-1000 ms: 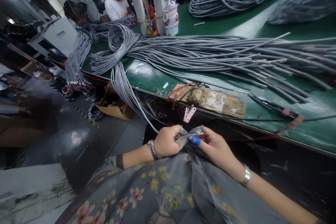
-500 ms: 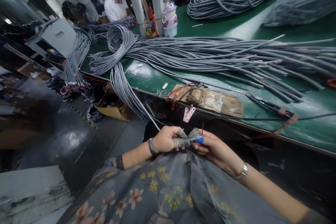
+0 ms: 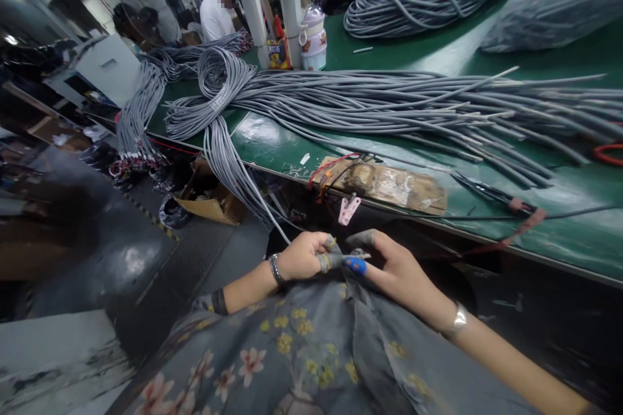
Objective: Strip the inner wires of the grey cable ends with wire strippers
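Observation:
My left hand point(image 3: 305, 255) is closed around a grey cable point(image 3: 280, 228), which rises behind it toward the bundle hanging off the bench. Its pale end point(image 3: 363, 257) sticks out to the right past my fingertips. My right hand point(image 3: 389, 266) is at this end: its blue-wrapped thumb lies against the cable from below, and a grey-covered fingertip seems to press from above. The grey-covered forefinger arches higher, apart from the cable. Finger covers hide part of the contact.
A large bundle of grey cables point(image 3: 341, 100) lies along the green bench point(image 3: 413, 61). Near the edge are a worn wooden board point(image 3: 409, 191), a pink clip point(image 3: 349, 209) and dark scissors-like pliers point(image 3: 491, 194). A lilac-topped bottle point(image 3: 313, 39) stands behind; a person point(image 3: 214, 16) sits farther back.
My right hand has loosened, its forefinger lifting and its thumb sliding left under the cable end. A thin dark piece that stood up from its fingers is out of sight. My left hand barely moved.

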`<state>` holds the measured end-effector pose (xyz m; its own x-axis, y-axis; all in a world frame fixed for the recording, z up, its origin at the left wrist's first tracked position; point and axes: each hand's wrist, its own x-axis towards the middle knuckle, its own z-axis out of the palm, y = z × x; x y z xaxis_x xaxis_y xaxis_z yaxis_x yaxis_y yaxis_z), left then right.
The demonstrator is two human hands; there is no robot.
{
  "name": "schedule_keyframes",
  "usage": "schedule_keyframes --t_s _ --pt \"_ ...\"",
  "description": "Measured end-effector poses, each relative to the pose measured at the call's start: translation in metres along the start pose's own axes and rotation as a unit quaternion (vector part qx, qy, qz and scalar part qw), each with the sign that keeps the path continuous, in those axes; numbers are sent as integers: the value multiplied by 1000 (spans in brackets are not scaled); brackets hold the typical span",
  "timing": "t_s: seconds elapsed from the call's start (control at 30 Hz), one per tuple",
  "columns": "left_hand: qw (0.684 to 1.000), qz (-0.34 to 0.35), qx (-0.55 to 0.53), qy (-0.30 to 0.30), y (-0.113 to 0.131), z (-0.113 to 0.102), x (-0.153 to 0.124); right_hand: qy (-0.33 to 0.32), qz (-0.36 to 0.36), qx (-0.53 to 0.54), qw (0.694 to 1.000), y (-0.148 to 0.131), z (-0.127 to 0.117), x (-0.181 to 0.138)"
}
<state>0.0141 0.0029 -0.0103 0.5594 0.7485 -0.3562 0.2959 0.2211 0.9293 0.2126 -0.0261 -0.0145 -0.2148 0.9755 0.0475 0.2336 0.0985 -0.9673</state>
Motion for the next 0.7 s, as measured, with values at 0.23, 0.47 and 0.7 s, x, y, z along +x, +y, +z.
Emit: schedule_keyframes --t_s 0.23,0.47,0.7 --pt "992 103 46 -53 1 -2 -4 -152 219 180 947 8 11 4" --pt "991 21 -125 43 0 -5 -5 -45 144 110 982 24 6 9" --pt "994 -11 -104 31 8 -3 -5 -60 -33 25 997 5 3 2"
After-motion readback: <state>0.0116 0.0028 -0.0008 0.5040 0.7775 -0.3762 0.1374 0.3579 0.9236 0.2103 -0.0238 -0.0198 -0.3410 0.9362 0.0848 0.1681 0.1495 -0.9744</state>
